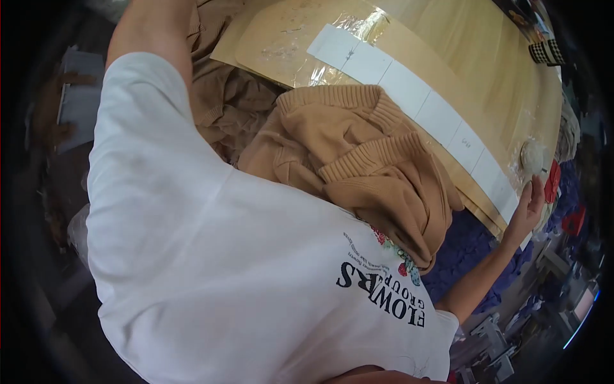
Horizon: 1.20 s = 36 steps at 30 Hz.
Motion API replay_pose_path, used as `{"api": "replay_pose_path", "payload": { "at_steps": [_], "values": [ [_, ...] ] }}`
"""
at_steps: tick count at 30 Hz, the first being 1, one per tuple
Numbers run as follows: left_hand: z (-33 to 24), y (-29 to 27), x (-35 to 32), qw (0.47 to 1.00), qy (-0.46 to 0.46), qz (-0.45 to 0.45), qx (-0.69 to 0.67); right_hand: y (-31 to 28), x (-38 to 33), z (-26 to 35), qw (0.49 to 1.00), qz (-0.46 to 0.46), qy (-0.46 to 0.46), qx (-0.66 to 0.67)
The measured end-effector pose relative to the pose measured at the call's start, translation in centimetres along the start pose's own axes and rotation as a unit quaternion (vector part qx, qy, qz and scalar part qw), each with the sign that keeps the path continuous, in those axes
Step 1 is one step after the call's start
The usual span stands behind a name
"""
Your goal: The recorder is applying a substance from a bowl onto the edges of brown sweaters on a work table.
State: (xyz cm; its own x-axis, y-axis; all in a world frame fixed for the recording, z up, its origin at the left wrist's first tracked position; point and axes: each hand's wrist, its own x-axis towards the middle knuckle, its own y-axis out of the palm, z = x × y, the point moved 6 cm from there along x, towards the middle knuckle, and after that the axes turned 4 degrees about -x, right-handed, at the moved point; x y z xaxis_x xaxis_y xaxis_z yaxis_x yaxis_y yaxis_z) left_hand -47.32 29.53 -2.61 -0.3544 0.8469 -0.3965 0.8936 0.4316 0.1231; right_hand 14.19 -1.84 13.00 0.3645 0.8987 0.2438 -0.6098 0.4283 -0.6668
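Observation:
Tan knitted garment pieces (377, 185) with ribbed bands lie bunched against my white shirt, partly over the table's near edge. At the table's right end is my right hand (528, 203), its fingers drawn together beside a round pale disc-like object (532, 156). A small dark tip (543, 171) shows by the fingertips; whether the fingers hold it is too small to make out. My left arm (151, 29) reaches up past the top left edge, so its hand is out of the picture. More brown fabric (233, 96) hangs beside that arm.
The pale wooden table (473, 57) carries a long white marked strip (425, 105) under clear tape. A black-and-white checked item (545, 52) sits at the far right. Red cloth (552, 182) lies beyond my right hand, and a blue-purple pile (470, 256) below the table edge.

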Motion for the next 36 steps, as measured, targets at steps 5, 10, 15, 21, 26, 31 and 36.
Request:
{"api": "replay_pose_path", "payload": {
  "at_steps": [5, 10, 15, 21, 26, 31, 36],
  "values": [
    [-8.5, -26.8, 0.7, 0.978, 0.057, -0.158, 0.124, 7.8, -5.7, 8.9, 0.959, 0.261, -0.073, 0.086],
    [-3.4, -22.1, -4.0, 0.99, 0.025, -0.04, 0.135, 13.9, -8.1, 14.2, 0.928, 0.324, -0.183, -0.01],
    [-1.0, 2.6, -24.5, 0.855, 0.156, 0.398, 0.294, 14.0, -7.5, 11.9, 0.947, 0.313, -0.073, 0.004],
    [0.9, 16.5, -40.8, 0.774, 0.073, 0.618, 0.116, 7.1, -6.1, 17.7, 0.951, 0.184, -0.062, 0.239],
    [-1.2, 19.4, -41.8, 0.818, -0.007, 0.573, 0.046, 6.0, -7.5, 14.1, 0.919, 0.267, 0.002, 0.291],
    [-1.2, 19.0, -38.9, 0.846, -0.053, 0.528, 0.04, 7.1, -12.2, 9.0, 0.875, 0.395, 0.095, 0.264],
    [-1.2, 20.6, -39.3, 0.857, 0.028, 0.502, 0.113, 2.6, -11.4, 9.3, 0.995, 0.092, -0.026, -0.004]
  ]
}}
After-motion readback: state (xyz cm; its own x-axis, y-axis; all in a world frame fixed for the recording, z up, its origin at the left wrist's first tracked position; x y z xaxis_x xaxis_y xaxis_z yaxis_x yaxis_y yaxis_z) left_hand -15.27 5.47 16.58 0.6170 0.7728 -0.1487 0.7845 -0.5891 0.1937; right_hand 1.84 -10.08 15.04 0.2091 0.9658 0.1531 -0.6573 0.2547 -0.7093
